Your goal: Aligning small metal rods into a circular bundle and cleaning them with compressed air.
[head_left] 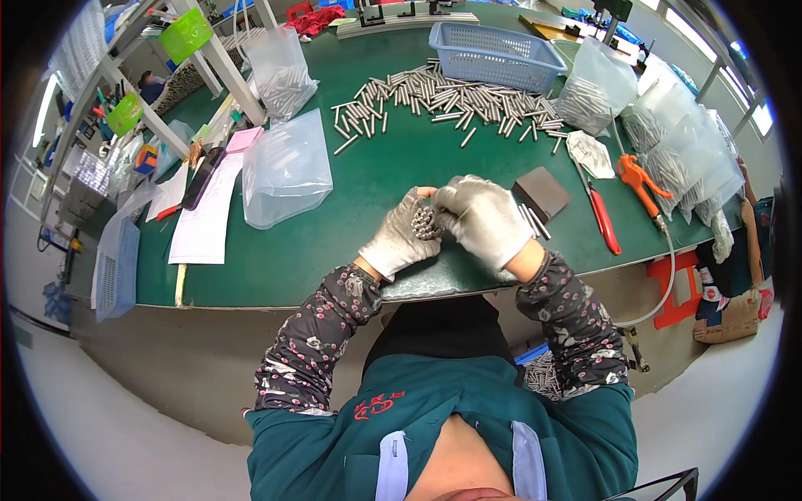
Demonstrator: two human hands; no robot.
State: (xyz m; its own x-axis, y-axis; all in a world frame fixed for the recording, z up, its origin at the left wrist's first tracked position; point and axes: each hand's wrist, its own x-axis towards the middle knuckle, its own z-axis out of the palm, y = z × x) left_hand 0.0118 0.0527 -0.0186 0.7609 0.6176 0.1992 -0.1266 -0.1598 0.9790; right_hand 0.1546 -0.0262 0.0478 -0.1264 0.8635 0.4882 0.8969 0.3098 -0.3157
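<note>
In my gloved left hand (401, 234) is a bundle of shiny metal pins (424, 223), its rounded ends facing up. My right hand (483, 219), also in a pale glove, is bent over the bundle's right side with its fingertips against it; whether they pinch a single pin is hidden. Just right of that hand, a few loose pins (535, 221) lie beside a dark brown block (541, 194). Beyond both hands a wide heap of the same pins (468, 102) spreads over the green table (376, 159).
A blue plastic basket (497, 58) stands behind the heap. To the right lie red-handled pliers (603, 219), an orange air gun (643, 179) with its hose, and pin-filled bags (685, 150). A clear bag (288, 171), papers (205, 225) and a dark phone (203, 178) are left.
</note>
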